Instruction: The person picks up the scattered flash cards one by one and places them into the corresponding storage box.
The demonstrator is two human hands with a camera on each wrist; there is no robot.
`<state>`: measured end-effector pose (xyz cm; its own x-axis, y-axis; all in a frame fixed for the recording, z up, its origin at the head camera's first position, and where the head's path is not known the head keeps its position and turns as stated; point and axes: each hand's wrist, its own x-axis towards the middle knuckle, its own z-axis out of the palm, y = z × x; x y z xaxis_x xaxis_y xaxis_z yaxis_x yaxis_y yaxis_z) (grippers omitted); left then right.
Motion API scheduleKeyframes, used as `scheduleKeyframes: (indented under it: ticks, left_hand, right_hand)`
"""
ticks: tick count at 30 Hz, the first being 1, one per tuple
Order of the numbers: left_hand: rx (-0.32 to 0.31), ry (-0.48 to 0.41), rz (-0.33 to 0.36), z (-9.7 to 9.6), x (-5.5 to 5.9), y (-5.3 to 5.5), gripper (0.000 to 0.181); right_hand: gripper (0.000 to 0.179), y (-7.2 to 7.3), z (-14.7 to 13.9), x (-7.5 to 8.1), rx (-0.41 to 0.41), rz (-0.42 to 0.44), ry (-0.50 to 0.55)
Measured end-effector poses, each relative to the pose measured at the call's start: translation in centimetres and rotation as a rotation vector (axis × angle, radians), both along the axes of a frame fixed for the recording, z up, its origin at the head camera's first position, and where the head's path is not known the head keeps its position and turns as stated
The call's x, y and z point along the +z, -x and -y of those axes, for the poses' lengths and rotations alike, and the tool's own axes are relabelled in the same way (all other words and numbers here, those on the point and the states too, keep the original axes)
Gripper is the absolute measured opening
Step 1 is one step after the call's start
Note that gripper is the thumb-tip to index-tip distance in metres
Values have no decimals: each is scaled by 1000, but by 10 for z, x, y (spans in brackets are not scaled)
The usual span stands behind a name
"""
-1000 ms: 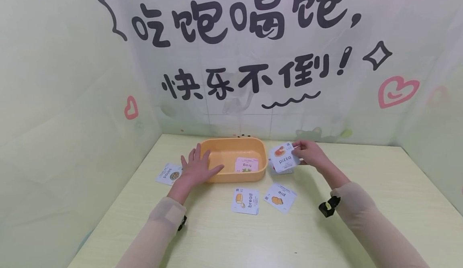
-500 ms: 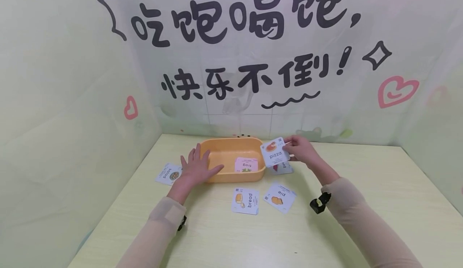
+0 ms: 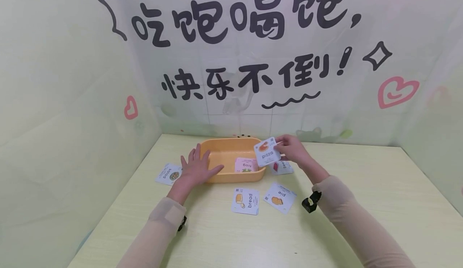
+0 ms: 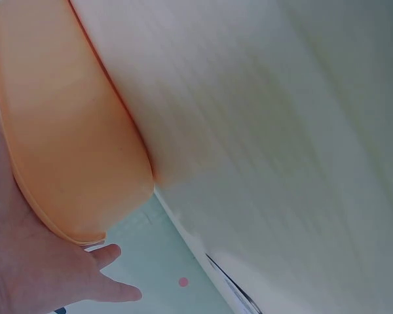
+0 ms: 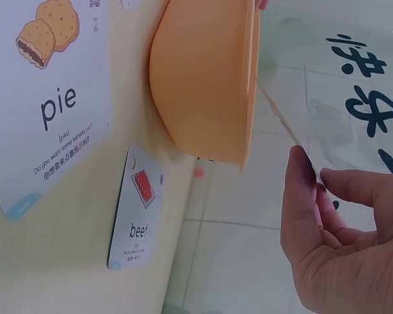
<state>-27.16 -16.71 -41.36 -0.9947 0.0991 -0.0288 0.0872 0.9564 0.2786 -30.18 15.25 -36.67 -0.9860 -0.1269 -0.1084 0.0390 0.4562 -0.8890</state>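
Note:
An orange plastic basket (image 3: 233,176) stands near the back of the table with a pink frog card (image 3: 246,164) lying inside. My left hand (image 3: 197,168) rests on its left end, fingers spread over the rim; the left wrist view shows the same hand (image 4: 36,261) against the basket's edge. Between thumb and fingers, my right hand (image 3: 294,149) pinches a pizza card (image 3: 267,151) over the basket's right rim. Seen edge-on in the right wrist view, that card is a thin line by the right hand (image 5: 347,235). A beef card (image 3: 282,167) lies just below this hand.
In front of the basket, a bread card (image 3: 245,201) and a pie card (image 3: 280,197) lie flat on the table (image 3: 275,244). A salad card (image 3: 168,174) is left of the basket, partly behind the left hand. A printed wall sheet (image 3: 238,111) rises behind.
My right hand has carried the pizza card leftward, from above the beef card to over the basket's right rim. More of the beef card shows. My left hand has stayed in place.

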Motion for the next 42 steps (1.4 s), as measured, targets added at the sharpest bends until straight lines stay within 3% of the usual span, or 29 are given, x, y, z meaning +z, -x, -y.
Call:
scheduleKeyframes:
  ticks: [25, 42]
  left_hand:
    - [3, -6, -6, 0, -1, 1, 92]
    - [-4, -8, 0, 1, -1, 1, 93]
  right_hand:
    - [34, 0, 22, -7, 37, 32, 20]
    - [34, -3, 16, -12, 72, 65, 32]
